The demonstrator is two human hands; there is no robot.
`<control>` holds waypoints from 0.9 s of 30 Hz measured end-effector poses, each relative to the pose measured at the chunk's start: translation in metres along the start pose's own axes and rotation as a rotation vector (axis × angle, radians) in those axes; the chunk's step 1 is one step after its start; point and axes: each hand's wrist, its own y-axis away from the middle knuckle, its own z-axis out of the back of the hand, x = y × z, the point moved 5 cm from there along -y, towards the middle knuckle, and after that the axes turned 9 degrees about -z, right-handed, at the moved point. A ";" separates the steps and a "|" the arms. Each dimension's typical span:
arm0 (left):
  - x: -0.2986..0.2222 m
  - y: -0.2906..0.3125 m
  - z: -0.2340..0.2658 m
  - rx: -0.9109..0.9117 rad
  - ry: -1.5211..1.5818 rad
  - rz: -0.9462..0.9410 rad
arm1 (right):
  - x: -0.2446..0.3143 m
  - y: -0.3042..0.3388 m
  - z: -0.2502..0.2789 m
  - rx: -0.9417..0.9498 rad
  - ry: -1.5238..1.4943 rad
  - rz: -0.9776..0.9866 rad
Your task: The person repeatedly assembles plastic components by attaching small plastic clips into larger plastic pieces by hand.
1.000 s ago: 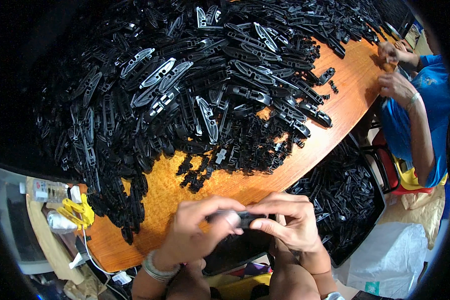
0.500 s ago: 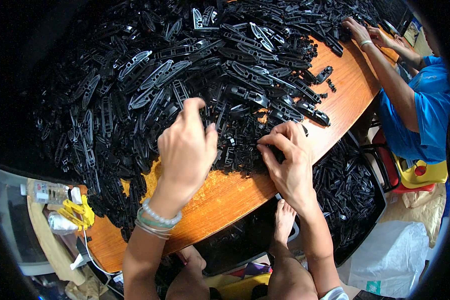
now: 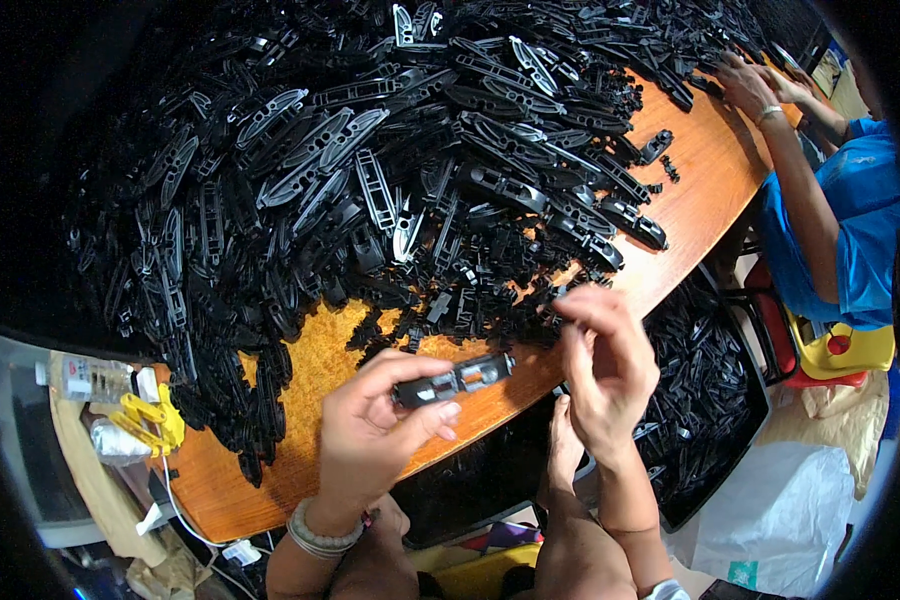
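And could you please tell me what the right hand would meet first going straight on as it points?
The right hand would probably meet the small black parts on the table, though its height is unclear.

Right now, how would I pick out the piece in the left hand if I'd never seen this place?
Find the wooden table, heaped with black plastic parts. At its near edge is the person's left hand, pinching a long, slotted black plastic piece. Unlike its heaped neighbours, this one is held up, apart from the rest.
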 end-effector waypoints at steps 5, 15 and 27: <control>0.006 0.005 -0.010 0.073 -0.042 0.080 | 0.021 0.011 -0.008 0.168 -0.198 0.055; 0.003 0.009 -0.012 0.077 0.088 0.132 | 0.018 0.020 -0.019 0.157 -0.163 0.042; -0.011 0.005 -0.011 0.116 -0.270 -0.288 | 0.029 0.030 -0.016 0.235 0.002 0.087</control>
